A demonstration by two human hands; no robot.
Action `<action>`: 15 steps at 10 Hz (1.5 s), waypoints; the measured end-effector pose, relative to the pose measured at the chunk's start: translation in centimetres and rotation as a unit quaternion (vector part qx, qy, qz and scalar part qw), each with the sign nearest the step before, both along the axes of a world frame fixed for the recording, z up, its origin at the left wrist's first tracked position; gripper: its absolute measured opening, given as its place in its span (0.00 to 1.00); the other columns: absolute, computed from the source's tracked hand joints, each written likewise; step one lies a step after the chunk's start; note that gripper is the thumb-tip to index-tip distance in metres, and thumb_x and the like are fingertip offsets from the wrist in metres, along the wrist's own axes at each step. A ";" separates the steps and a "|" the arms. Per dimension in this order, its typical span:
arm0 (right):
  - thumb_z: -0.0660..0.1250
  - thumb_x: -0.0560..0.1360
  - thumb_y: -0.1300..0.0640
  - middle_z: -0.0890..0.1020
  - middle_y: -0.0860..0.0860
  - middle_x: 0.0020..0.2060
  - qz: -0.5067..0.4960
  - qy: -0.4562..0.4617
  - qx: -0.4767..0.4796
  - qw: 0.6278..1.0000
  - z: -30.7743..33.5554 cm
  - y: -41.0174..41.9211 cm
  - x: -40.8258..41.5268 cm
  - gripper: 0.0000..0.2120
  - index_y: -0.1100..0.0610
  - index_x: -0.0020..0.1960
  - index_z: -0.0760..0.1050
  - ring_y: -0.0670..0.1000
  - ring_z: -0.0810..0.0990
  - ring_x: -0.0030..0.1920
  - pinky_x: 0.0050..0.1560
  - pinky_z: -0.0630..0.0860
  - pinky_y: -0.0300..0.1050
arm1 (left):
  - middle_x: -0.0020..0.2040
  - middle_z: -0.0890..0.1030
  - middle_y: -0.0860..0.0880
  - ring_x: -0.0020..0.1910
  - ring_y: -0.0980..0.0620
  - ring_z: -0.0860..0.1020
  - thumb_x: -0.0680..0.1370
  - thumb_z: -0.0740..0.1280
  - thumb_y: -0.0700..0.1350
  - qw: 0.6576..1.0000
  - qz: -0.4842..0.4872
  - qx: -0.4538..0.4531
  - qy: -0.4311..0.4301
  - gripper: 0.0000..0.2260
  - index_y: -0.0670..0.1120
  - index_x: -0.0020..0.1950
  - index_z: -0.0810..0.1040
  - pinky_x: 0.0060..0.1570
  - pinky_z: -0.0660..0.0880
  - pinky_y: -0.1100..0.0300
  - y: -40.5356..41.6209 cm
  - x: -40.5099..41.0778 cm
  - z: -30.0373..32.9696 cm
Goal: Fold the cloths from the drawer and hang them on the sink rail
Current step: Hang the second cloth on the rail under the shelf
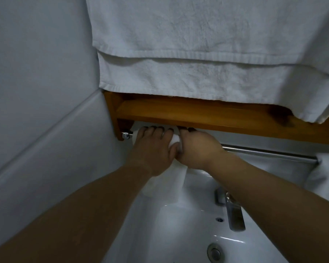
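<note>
A small white folded cloth (169, 184) hangs over the left end of the chrome sink rail (269, 153), its lower part dangling above the basin. My left hand (150, 150) lies over the cloth on the rail, its fingers reaching over the top. My right hand (197, 149) sits right beside it, touching it, with fingers curled over the cloth and rail. The rail's left bracket (126, 135) shows just left of my fingers.
A wooden shelf (207, 114) runs just above the rail. Large white towels (207, 54) hang down over it. Below are the white sink (178, 234), its chrome tap (233, 213) and drain plug (214, 252). A white wall (36, 92) closes off the left.
</note>
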State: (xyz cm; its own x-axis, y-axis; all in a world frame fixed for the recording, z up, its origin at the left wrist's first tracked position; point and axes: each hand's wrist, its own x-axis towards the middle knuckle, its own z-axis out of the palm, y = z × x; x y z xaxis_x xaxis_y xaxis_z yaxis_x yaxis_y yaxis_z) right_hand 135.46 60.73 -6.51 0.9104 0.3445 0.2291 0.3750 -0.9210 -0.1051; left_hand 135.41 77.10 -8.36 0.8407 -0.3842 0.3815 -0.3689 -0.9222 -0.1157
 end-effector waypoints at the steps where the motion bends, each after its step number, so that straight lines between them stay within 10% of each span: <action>1: 0.69 0.72 0.36 0.81 0.50 0.53 -0.011 0.007 -0.007 1.000 0.6 -2.3 -0.7 0.32 0.51 0.68 0.68 0.53 0.81 0.49 0.42 0.73 0.43 | 0.52 0.80 0.47 0.50 0.45 0.77 0.79 0.44 0.64 0.998 -0.028 0.053 0.011 0.27 0.50 0.61 0.73 0.54 0.69 0.49 1.1 1.0 0.8; 5: 0.46 0.75 0.26 0.83 0.47 0.45 -0.031 -0.102 -0.066 0.992 -0.7 -7.5 -2.6 0.36 0.49 0.73 0.61 0.51 0.82 0.40 0.37 0.76 0.44 | 0.45 0.82 0.50 0.49 0.48 0.80 0.75 0.38 0.69 0.991 -0.017 0.044 0.128 0.27 0.55 0.42 0.71 0.48 0.74 0.54 1.0 3.2 3.3; 6: 0.46 0.75 0.25 0.83 0.47 0.44 -0.023 -0.109 -0.063 0.992 -1.0 -7.4 -2.8 0.38 0.48 0.74 0.60 0.51 0.82 0.39 0.36 0.74 0.44 | 0.59 0.80 0.47 0.62 0.46 0.75 0.80 0.44 0.65 0.971 0.025 0.108 0.210 0.26 0.56 0.58 0.77 0.63 0.69 0.50 0.7 3.6 4.3; 7: 0.46 0.75 0.25 0.82 0.48 0.40 -0.024 -0.136 -0.068 0.988 -1.1 -7.4 -2.9 0.39 0.49 0.74 0.63 0.50 0.81 0.35 0.32 0.68 0.41 | 0.78 0.62 0.41 0.76 0.39 0.59 0.75 0.36 0.72 0.956 0.030 0.152 0.248 0.42 0.48 0.80 0.54 0.74 0.53 0.46 0.7 4.8 5.0; 9: 0.43 0.74 0.25 0.80 0.48 0.35 -0.039 -0.151 -0.072 0.985 -1.4 -7.3 -2.7 0.40 0.51 0.70 0.68 0.50 0.75 0.30 0.29 0.67 0.40 | 0.73 0.64 0.31 0.71 0.32 0.64 0.76 0.28 0.63 0.922 -0.024 0.316 0.220 0.42 0.37 0.79 0.52 0.73 0.57 0.40 -0.6 5.6 5.2; 10: 0.44 0.75 0.26 0.80 0.48 0.34 -0.039 -0.149 -0.071 0.986 -1.6 -7.2 -2.6 0.38 0.52 0.69 0.69 0.49 0.72 0.29 0.30 0.68 0.40 | 0.61 0.78 0.41 0.61 0.40 0.76 0.86 0.47 0.46 0.950 -0.003 0.276 0.148 0.21 0.37 0.76 0.59 0.61 0.71 0.49 -0.9 4.6 5.0; 11: 0.44 0.76 0.27 0.80 0.49 0.34 -0.038 -0.150 -0.062 0.986 -1.6 -7.4 -2.7 0.36 0.52 0.68 0.69 0.50 0.77 0.29 0.30 0.72 0.41 | 0.51 0.80 0.44 0.54 0.42 0.79 0.85 0.50 0.50 0.983 0.001 0.098 0.156 0.19 0.44 0.70 0.69 0.48 0.73 0.52 -0.5 2.8 4.7; 13: 0.47 0.80 0.34 0.79 0.48 0.30 -0.047 -0.161 -0.055 0.984 -1.6 -7.0 -2.7 0.28 0.53 0.62 0.73 0.51 0.76 0.26 0.29 0.75 0.43 | 0.63 0.78 0.48 0.63 0.46 0.74 0.80 0.46 0.64 0.993 -0.087 0.061 0.045 0.28 0.51 0.73 0.68 0.67 0.65 0.48 0.0 -1.2 2.7; 15: 0.54 0.80 0.39 0.78 0.49 0.28 -0.052 -0.182 -0.052 0.981 -1.8 -6.8 -2.6 0.22 0.55 0.56 0.76 0.53 0.73 0.23 0.26 0.71 0.41 | 0.61 0.79 0.45 0.58 0.44 0.77 0.80 0.50 0.62 0.994 -0.104 0.029 0.012 0.28 0.49 0.74 0.67 0.62 0.71 0.46 -0.5 -1.0 1.0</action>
